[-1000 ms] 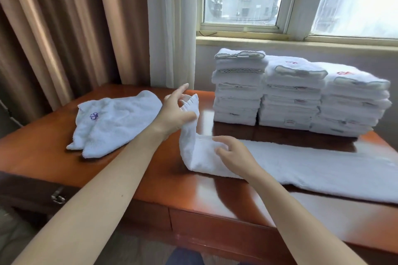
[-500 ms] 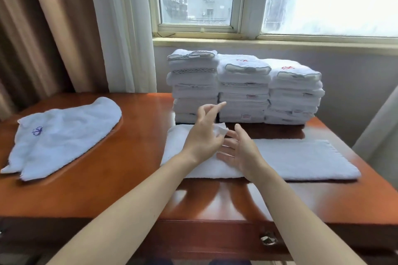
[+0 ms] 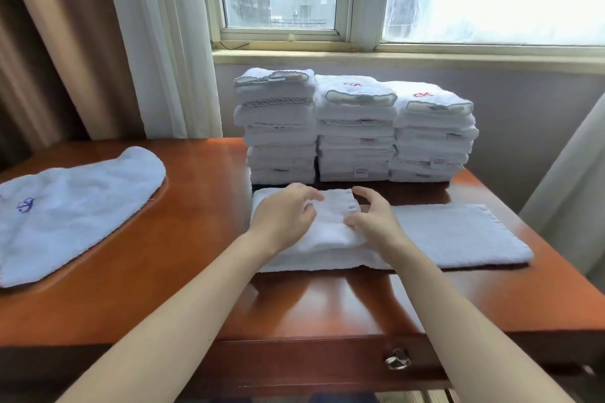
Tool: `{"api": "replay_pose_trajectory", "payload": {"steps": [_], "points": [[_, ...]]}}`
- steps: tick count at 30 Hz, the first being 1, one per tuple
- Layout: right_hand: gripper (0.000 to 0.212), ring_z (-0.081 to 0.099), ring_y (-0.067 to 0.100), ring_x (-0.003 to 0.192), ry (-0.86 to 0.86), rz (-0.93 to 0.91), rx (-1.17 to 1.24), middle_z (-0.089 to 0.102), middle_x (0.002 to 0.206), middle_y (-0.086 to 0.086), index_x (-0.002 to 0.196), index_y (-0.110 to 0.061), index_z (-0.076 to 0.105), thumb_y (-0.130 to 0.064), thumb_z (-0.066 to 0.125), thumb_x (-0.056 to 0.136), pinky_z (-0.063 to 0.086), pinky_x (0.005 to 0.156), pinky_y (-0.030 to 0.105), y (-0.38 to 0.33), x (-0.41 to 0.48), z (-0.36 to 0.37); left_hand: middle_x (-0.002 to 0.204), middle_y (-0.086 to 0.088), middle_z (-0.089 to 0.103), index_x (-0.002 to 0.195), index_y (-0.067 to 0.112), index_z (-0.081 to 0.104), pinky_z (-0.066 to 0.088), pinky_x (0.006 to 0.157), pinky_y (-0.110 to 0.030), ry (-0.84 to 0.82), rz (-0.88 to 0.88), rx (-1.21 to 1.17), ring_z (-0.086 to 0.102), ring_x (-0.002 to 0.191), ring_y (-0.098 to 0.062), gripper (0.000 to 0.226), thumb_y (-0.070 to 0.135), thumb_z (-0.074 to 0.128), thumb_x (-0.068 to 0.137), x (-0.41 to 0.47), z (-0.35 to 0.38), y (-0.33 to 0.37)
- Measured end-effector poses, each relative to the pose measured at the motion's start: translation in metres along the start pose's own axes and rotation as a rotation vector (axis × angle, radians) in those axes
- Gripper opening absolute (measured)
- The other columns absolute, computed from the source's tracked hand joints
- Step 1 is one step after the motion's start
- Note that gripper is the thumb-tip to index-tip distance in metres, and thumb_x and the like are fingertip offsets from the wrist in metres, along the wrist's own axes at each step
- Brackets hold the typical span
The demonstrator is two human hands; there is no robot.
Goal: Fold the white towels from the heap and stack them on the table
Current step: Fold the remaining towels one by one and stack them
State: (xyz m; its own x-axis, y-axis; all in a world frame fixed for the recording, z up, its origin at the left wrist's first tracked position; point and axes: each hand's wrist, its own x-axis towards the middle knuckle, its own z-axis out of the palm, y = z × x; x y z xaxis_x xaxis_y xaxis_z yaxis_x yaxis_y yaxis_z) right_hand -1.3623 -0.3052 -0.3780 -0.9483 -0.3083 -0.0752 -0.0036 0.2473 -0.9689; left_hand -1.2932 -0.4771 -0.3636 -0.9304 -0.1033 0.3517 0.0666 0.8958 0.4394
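A long white towel (image 3: 458, 235) lies flat across the wooden table (image 3: 163, 288), in front of three stacks of folded white towels (image 3: 355, 131). Its left end is folded over into a thick flap (image 3: 334, 216). My left hand (image 3: 284, 216) rests on the left part of this flap with loosely bent fingers. My right hand (image 3: 373, 219) sits at the flap's right edge, thumb touching the edge and fingers arched above it. Another white towel with a blue emblem (image 3: 75, 206) lies spread at the table's left.
The stacks stand at the table's back edge, under the window sill (image 3: 393, 57). Curtains (image 3: 157, 42) hang at the back left, and more pale fabric (image 3: 569, 190) shows at the right. A drawer knob (image 3: 397, 360) sits in the table's front.
My left hand carried the towel's raised left end over to the right and laid it down as a flap. Both hands now sit low on the fold. The view has turned right.
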Motion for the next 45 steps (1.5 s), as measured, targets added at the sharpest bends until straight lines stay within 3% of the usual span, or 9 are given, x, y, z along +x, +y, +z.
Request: {"api": "replay_pose_trajectory", "payload": {"steps": [3, 6, 9, 11, 13, 17, 29, 35, 45], "points": [[0.073, 0.06, 0.015, 0.095, 0.034, -0.08, -0.156, 0.059, 0.112, -0.001, 0.15, -0.022, 0.038, 0.001, 0.055, 0.083, 0.048, 0.075, 0.023, -0.001, -0.001, 0.003, 0.128, 0.0, 0.062, 0.123, 0.022, 0.061, 0.039, 0.094, -0.037, -0.201, 0.041, 0.294, 0.051, 0.126, -0.025, 0.03, 0.026, 0.041, 0.1, -0.005, -0.001, -0.015], [0.079, 0.06, 0.022, 0.107, -0.001, -0.13, -0.374, 0.047, 0.141, 0.004, 0.154, -0.032, 0.029, -0.007, 0.055, 0.083, 0.051, 0.083, 0.032, -0.004, -0.005, 0.005, 0.163, -0.003, 0.024, 0.155, 0.027, 0.029, 0.013, 0.121, -0.038, -0.418, 0.056, 0.347, 0.014, 0.151, -0.023, 0.055, 0.047, 0.03, 0.104, -0.009, 0.001, -0.027], [0.081, 0.054, 0.024, 0.111, 0.009, -0.154, -0.759, 0.028, 0.149, 0.004, 0.155, -0.035, 0.02, -0.012, 0.054, 0.086, 0.048, 0.075, 0.032, -0.009, -0.01, 0.008, 0.166, -0.003, 0.006, 0.158, 0.034, 0.011, 0.0, 0.123, -0.041, -0.49, 0.061, 0.405, -0.001, 0.153, -0.022, 0.072, 0.07, 0.023, 0.096, -0.008, 0.003, -0.034], [0.074, 0.036, 0.025, 0.135, 0.05, -0.317, -1.017, 0.011, 0.162, 0.003, 0.156, -0.031, 0.02, -0.016, 0.053, 0.091, 0.046, 0.09, 0.037, -0.007, -0.011, 0.012, 0.167, -0.002, 0.004, 0.157, 0.039, 0.007, -0.001, 0.123, -0.043, -0.512, 0.047, 0.406, -0.001, 0.153, -0.024, 0.082, 0.081, 0.02, 0.088, -0.008, 0.005, -0.034], [0.061, 0.012, 0.019, 0.151, -0.085, -0.374, -1.098, 0.004, 0.167, -0.002, 0.157, -0.026, 0.018, -0.026, 0.042, 0.101, 0.026, 0.116, 0.045, -0.001, -0.011, 0.016, 0.167, -0.001, 0.004, 0.156, 0.042, 0.005, 0.0, 0.123, -0.043, -0.509, 0.051, 0.415, -0.001, 0.153, -0.025, 0.092, 0.09, 0.014, 0.078, -0.01, 0.008, -0.035], [0.057, -0.006, 0.015, 0.153, -0.207, -0.262, -1.013, -0.001, 0.167, 0.0, 0.159, -0.025, 0.009, -0.039, 0.019, 0.105, -0.004, 0.123, 0.045, 0.024, -0.014, 0.018, 0.166, 0.001, 0.006, 0.156, 0.044, 0.007, 0.001, 0.124, -0.044, -0.433, 0.07, 0.411, 0.002, 0.153, -0.023, 0.105, 0.097, 0.003, 0.065, -0.013, 0.012, -0.039], [0.049, 0.022, 0.017, 0.149, -0.013, -0.284, -0.616, 0.038, 0.157, -0.001, 0.152, -0.022, 0.037, -0.027, 0.04, 0.104, 0.014, 0.122, 0.046, 0.02, -0.03, -0.027, 0.164, -0.001, 0.02, 0.155, 0.028, 0.028, -0.002, 0.123, -0.045, -0.414, 0.042, 0.377, 0.005, 0.153, -0.017, 0.068, 0.065, 0.024, 0.098, 0.007, 0.015, 0.017], [0.053, 0.038, 0.025, 0.14, 0.293, -0.117, -0.816, 0.046, 0.151, 0.006, 0.149, -0.017, 0.042, -0.021, 0.049, 0.097, 0.025, 0.116, 0.04, 0.037, -0.04, -0.104, 0.166, -0.004, 0.009, 0.157, 0.026, 0.019, 0.0, 0.124, -0.044, -0.398, 0.193, 0.278, 0.003, 0.153, -0.019, 0.064, 0.056, 0.028, 0.102, 0.018, 0.076, 0.091], [0.058, 0.041, 0.032, 0.133, 0.366, 0.239, -1.016, 0.05, 0.143, 0.007, 0.139, -0.016, 0.045, -0.049, 0.049, 0.091, 0.033, 0.106, 0.04, 0.052, -0.046, -0.177, 0.166, -0.007, 0.004, 0.158, 0.027, 0.013, -0.002, 0.121, -0.053, -0.442, 0.225, 0.325, -0.002, 0.153, -0.022, 0.062, 0.055, 0.02, 0.102, 0.033, 0.144, 0.136]]}}
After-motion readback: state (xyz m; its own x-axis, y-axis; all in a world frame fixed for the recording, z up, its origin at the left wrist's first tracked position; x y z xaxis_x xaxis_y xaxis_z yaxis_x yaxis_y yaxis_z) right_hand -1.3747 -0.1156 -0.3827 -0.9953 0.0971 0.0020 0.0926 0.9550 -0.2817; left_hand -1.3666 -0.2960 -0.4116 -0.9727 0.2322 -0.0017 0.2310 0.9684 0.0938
